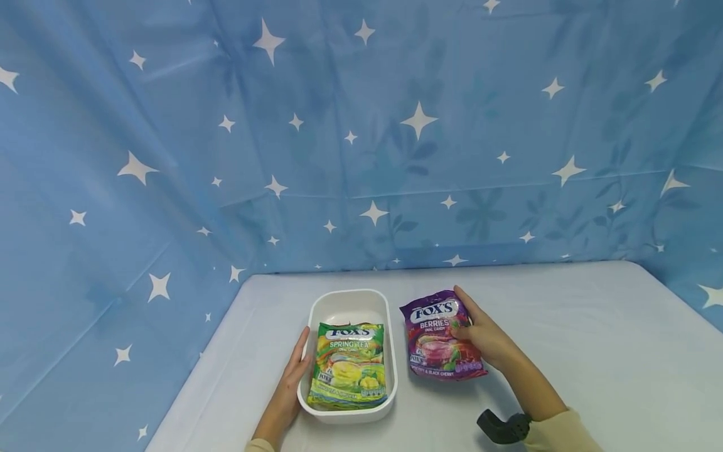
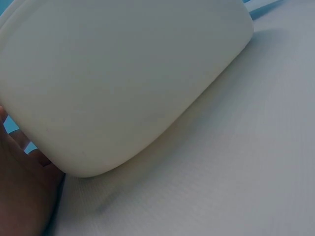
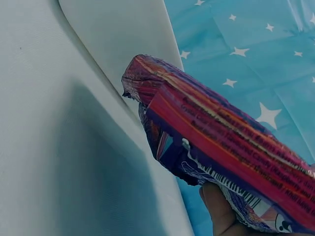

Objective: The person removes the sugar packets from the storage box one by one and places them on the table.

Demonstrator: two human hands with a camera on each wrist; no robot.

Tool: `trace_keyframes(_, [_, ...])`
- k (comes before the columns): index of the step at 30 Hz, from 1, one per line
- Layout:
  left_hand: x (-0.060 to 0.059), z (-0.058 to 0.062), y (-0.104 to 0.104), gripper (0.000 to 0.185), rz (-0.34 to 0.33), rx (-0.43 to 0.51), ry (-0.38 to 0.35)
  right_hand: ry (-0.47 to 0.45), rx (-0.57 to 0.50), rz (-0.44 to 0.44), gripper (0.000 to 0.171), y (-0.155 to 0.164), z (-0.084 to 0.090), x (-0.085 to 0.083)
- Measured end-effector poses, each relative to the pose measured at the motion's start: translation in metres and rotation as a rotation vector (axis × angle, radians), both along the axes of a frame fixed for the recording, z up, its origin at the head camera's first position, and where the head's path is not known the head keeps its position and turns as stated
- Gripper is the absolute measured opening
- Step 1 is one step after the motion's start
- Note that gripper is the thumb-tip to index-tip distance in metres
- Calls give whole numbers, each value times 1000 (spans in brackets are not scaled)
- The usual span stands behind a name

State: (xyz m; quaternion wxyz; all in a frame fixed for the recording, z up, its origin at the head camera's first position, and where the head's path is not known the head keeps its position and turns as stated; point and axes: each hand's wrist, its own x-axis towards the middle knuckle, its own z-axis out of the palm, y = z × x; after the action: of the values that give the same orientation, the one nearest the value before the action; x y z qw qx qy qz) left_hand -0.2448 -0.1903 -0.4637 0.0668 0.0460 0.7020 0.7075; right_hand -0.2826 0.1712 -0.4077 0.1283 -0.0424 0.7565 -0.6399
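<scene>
A white tub (image 1: 348, 306) stands on the table and holds a green Fox's Spring Tea candy bag (image 1: 349, 365). My left hand (image 1: 293, 376) lies flat against the tub's left wall, fingers straight; the left wrist view shows that wall (image 2: 118, 83) with the palm (image 2: 22, 187) beside it. Right of the tub is a purple Fox's Berries candy bag (image 1: 437, 342). My right hand (image 1: 480, 336) grips its right edge, thumb on top. In the right wrist view the purple bag (image 3: 221, 147) is tilted up off the table, a finger (image 3: 219, 211) under it.
The white table (image 1: 593, 351) stretches wide to the right and behind the tub. A blue star-patterned cloth (image 1: 361, 138) hangs behind and along both sides. A black wrist device (image 1: 503, 427) sits on my right forearm.
</scene>
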Motion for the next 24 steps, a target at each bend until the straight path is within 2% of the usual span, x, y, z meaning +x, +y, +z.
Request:
trace_keyframes(14, [1,5,0,57,5,-8,-1,-16,24,-7,87,-2,-6,-4])
trace_keyframes(21, [1,4,0,56,3,-4,-20,-6,171,-33,88,-6,-9,-3])
trace_keyframes(24, [0,4,0,56,1,-10,-20,9,194,-37,88,-6,-8,-2])
